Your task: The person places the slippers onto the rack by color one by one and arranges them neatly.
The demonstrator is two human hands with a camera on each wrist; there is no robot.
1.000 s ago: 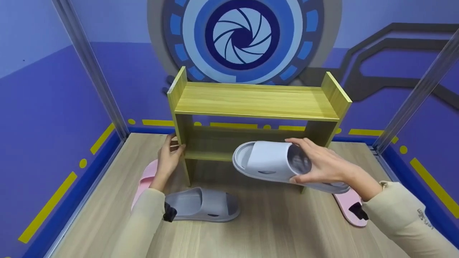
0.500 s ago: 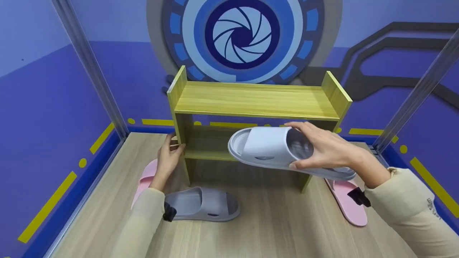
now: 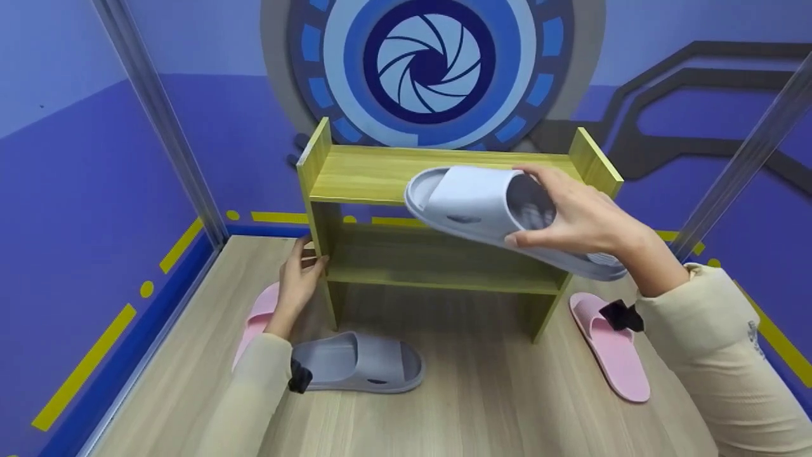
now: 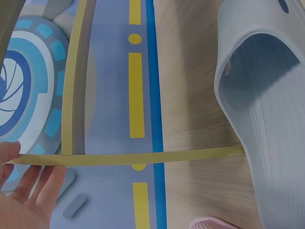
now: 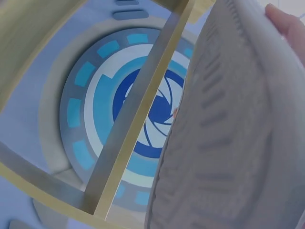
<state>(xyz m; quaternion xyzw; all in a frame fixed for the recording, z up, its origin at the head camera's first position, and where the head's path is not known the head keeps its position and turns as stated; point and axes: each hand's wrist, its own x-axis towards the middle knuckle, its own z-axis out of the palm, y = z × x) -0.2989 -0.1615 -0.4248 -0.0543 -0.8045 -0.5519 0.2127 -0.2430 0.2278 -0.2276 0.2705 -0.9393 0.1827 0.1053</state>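
In the head view my right hand point(image 3: 580, 212) grips a light grey slide sandal point(image 3: 476, 197) by its strap opening, thumb on the near side and fingers on the far side. The sandal is raised in front of the wooden shelf point(image 3: 438, 284), toe to the left, overlapping the top board in this view. Its ribbed sole point(image 5: 214, 124) fills much of the right wrist view. My left hand point(image 3: 299, 276) pinches the edge of the shelf's left side panel point(image 4: 119, 159), as the left wrist view shows. A second grey slide sandal point(image 3: 355, 362) lies on the table before the shelf.
A pink slipper point(image 3: 612, 349) lies right of the shelf, and another pink slipper point(image 3: 259, 317) lies left, partly hidden by my left arm. The wooden table point(image 3: 482, 406) ends at blue printed walls point(image 3: 82, 209) with metal corner posts point(image 3: 162, 120).
My right hand has lifted the held grey sandal from in front of the lower shelf board to the height of the top board. The left hand stays on the side panel.
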